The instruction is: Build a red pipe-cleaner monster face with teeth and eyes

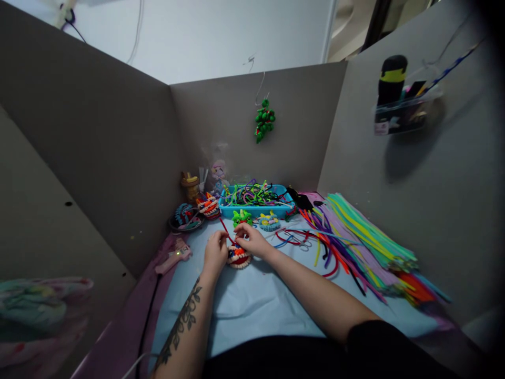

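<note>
A small pipe-cleaner animal head (pixel 240 258), orange and blue with a wide red mouth edged in white, is on the blue sheet (pixel 252 300) between my hands. My left hand (pixel 215 253) has its fingers curled in at the head's left side. Above it, the fingers of my right hand (pixel 252 242) are bent together at the lower end of a red pipe cleaner (pixel 224 227), which slants up to the left. The exact fingertip contact is partly hidden. Just behind are a green pipe-cleaner head (pixel 242 217) and a light blue and yellow one (pixel 270 221).
A blue tray (pixel 258 211) of tangled pipe cleaners stands at the back. Bundled pipe cleaners (pixel 366 231) spread along the right, beside scissors (pixel 304 244). At left lie a pink glue gun (pixel 175 256) and a dark bowl (pixel 185 227). Grey panels (pixel 221 118) enclose the table.
</note>
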A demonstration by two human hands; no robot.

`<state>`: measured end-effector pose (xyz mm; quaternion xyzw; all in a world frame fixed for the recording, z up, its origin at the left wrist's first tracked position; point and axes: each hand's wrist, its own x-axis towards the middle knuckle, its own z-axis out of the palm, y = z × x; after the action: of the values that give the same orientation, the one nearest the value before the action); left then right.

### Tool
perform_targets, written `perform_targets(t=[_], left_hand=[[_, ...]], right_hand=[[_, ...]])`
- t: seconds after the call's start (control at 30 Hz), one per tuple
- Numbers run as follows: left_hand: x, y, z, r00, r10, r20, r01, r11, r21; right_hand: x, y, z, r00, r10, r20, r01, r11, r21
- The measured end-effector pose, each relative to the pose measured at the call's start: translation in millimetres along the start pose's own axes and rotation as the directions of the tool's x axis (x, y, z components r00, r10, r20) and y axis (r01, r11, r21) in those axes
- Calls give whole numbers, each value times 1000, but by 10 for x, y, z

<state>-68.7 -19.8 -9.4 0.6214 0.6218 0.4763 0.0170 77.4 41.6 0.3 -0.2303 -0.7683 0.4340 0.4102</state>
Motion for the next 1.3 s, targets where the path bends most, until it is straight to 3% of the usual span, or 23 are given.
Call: perform_targets(t=[0.23,0.43,0.57,0.7,0.8,0.9,0.97,1.1,1.3], left_hand=[[-18,-36,1,999,42,17,-41,999,-25],[-66,-1,-29,985,162,58,-162,987,-4],[-78,57,-49,974,208,87,-211,977,23],[-54,40,-67,991,137,-4,-137,990,-24],[-56,-62,-79,999,-19,-37,17,998,-55],[-118,-171,-100,985,-132,109,143,985,-101],[-184,-205,-116,968,-78,239,112,985,-132],[-286,-176,-111,919,32,393,10,995,-104],[-272,-143,-66,907,57,418,2,990,-139]], right_hand=[[3,22,-130,998,60,-26,-59,998,14],[-40,68,-283,995,-95,-6,92,971,-220],[-61,83,-260,994,-108,-9,102,958,-268],[-73,48,-302,996,-60,72,79,953,-293],[-121,54,-421,966,6,258,64,962,-265],[-203,104,-519,894,95,438,27,964,-264],[-258,135,-524,874,145,463,6,951,-310],[-327,157,-437,912,150,382,5,926,-377],[-314,229,-364,940,34,340,89,936,-339]])
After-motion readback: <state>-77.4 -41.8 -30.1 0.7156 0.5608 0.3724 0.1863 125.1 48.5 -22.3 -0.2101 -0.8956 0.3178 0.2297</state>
